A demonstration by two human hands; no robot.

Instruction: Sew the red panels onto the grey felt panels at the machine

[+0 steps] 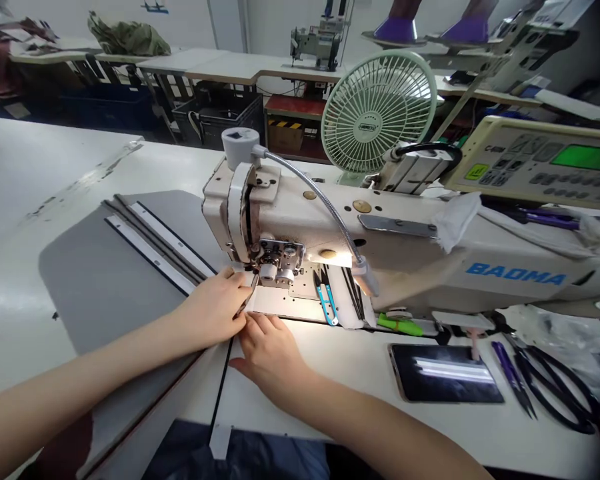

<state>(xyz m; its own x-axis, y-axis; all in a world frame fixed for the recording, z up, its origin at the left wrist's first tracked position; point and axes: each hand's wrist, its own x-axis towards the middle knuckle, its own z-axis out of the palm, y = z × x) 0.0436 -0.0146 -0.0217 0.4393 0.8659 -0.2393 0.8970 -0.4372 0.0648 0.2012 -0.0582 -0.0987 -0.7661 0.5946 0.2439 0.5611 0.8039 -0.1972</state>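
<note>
Grey fabric panel point(105, 287) lies flat on the table point(25, 173), left of the sewing machine point(360, 233). The pale strip point(153, 253) sewn along it sets the long axis: it runs diagonally from far left in to the presser foot point(271, 270), near end pointing at the needle.

Your left hand point(215, 310) is palm down on the panel, forearm coming in from lower left, fingers loosely bent, tips just short of the foot. Your right hand point(267, 350) lies flat, fingers spread and aimed up-left at the same spot. Neither hand grips; both press. The hands sit close together, almost touching at the fingertips.

The panel's seam edge passes between them, with most of the cloth left of your left hand.

Blue snips point(327, 303) lie on the machine bed and a phone point(445, 373) further right.
</note>
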